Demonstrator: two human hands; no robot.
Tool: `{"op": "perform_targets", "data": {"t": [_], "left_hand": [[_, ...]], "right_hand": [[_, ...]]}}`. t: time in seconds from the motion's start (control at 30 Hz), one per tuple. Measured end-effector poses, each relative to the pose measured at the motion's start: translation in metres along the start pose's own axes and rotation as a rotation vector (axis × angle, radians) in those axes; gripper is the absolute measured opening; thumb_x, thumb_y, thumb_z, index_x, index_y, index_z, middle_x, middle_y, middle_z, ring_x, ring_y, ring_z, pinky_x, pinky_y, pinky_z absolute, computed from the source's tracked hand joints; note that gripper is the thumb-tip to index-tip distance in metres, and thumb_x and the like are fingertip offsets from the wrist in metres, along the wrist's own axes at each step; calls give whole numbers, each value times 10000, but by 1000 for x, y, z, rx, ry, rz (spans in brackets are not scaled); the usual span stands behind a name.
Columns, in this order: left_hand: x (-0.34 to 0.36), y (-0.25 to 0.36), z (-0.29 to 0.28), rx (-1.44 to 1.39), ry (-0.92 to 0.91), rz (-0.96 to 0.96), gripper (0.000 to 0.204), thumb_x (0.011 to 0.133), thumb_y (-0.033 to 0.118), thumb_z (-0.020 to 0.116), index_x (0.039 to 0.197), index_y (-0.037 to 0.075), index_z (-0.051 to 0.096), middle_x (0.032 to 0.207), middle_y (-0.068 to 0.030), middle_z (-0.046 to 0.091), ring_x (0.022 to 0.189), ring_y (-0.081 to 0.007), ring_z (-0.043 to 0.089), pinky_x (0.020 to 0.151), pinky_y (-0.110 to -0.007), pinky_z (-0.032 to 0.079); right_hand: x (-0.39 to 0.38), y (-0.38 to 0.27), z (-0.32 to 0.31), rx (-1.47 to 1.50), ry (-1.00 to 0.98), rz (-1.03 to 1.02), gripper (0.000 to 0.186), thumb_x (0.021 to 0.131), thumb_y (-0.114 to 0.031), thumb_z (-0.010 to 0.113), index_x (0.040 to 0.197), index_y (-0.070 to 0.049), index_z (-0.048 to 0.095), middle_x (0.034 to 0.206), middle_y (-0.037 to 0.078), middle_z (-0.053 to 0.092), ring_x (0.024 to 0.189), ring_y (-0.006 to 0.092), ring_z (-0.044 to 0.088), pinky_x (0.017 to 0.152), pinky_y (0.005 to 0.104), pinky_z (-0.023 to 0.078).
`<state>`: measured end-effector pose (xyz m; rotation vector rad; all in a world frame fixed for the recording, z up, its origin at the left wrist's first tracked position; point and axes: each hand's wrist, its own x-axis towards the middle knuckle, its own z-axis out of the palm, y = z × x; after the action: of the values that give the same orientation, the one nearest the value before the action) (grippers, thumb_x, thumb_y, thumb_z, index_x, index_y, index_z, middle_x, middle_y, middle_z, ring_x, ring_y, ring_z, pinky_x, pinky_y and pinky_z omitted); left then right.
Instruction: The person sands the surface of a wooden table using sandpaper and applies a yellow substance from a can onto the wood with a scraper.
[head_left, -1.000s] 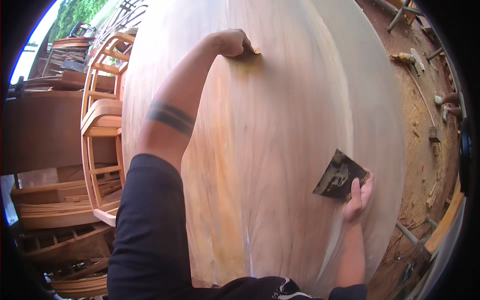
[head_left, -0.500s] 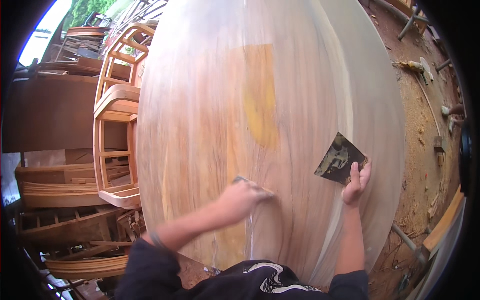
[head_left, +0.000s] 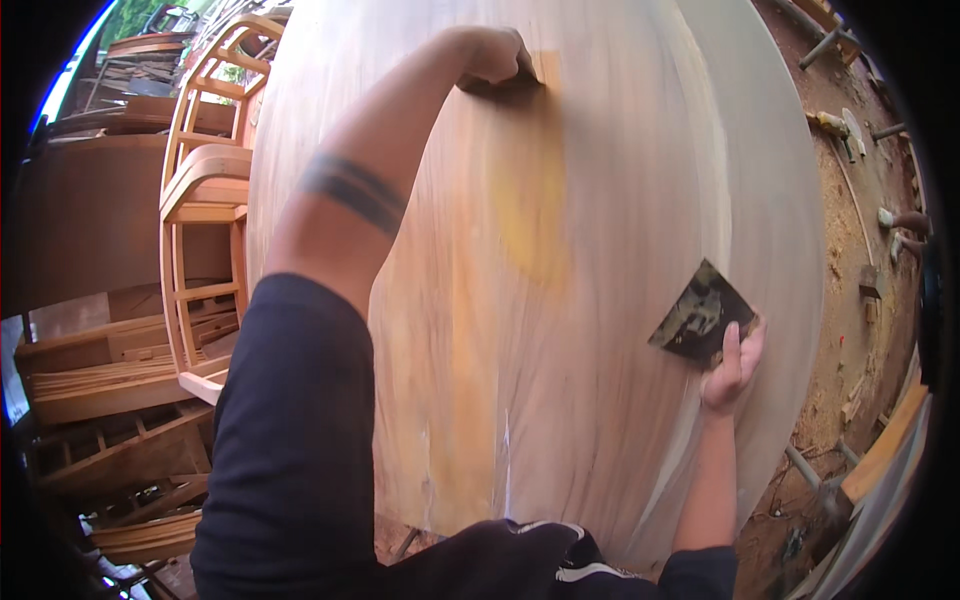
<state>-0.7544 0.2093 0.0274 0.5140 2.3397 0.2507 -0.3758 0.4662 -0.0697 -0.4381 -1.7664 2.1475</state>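
A large wooden tabletop (head_left: 610, 400) with streaky grain fills the middle of the view. My left hand (head_left: 492, 55) is stretched to its far part, fingers closed round a dark flat scraper (head_left: 505, 90) whose lower edge meets the wood; motion blurs both. Just beside the scraper begins a yellow-orange patch (head_left: 530, 200) that runs toward me. Over the right side of the tabletop, my right hand (head_left: 735, 365) grips a dark square plate (head_left: 700, 315) by its near corner, thumb on top. Pale, yellowish paste is smeared on the plate's face.
Wooden chair frames (head_left: 205, 190) stand along the left edge of the tabletop, with stacked timber (head_left: 110, 370) beyond them. On the right, brown ground holds sawdust (head_left: 845, 260), wood offcuts (head_left: 870, 282) and a yellow-handled tool (head_left: 830, 123). Another person's feet (head_left: 905, 220) show at the far right.
My left hand has swept the scraper far forward, from near me to the top of the yellow patch. My right hand with the plate stays almost where it was.
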Motion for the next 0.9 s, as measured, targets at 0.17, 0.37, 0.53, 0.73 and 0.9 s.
{"op": "perform_targets", "data": {"t": [0.17,0.37,0.53,0.73,0.9], "left_hand": [[-94,23,106,151,195,176,525,627,-92,456,1057,90,698,1050,-141,676,958,-264,647,843,-340,514],[-208,57,221,105,278,106,437,679,-31,561,1070,114,692,981,-150,663,922,-305,625,804,-366,509],[-303,63,335,36,500,90,474,709,-23,566,1162,106,614,1097,-164,582,974,-351,578,815,-407,508],[-377,99,378,-14,303,122,516,700,-72,515,1174,109,611,1176,-167,569,1077,-363,549,858,-418,511],[-221,30,227,-163,369,221,502,732,-145,392,1092,78,660,1093,-170,642,1049,-316,598,927,-391,466]], "right_hand": [[4,4,-2,-53,-20,-86,295,930,-95,443,1198,28,430,1087,112,560,987,162,532,907,283,402],[0,20,-7,101,72,-96,250,928,-104,481,1146,16,485,1079,102,584,945,154,566,855,286,446],[-29,12,-28,196,140,-52,237,933,-107,487,1136,14,481,1068,112,591,905,175,598,824,305,484],[-50,10,-69,93,177,-92,246,941,-101,457,1155,20,457,1095,114,560,970,167,544,880,295,433],[-56,2,-61,48,162,-77,227,943,-96,437,1135,25,453,1077,106,554,951,154,526,872,280,422]]}}
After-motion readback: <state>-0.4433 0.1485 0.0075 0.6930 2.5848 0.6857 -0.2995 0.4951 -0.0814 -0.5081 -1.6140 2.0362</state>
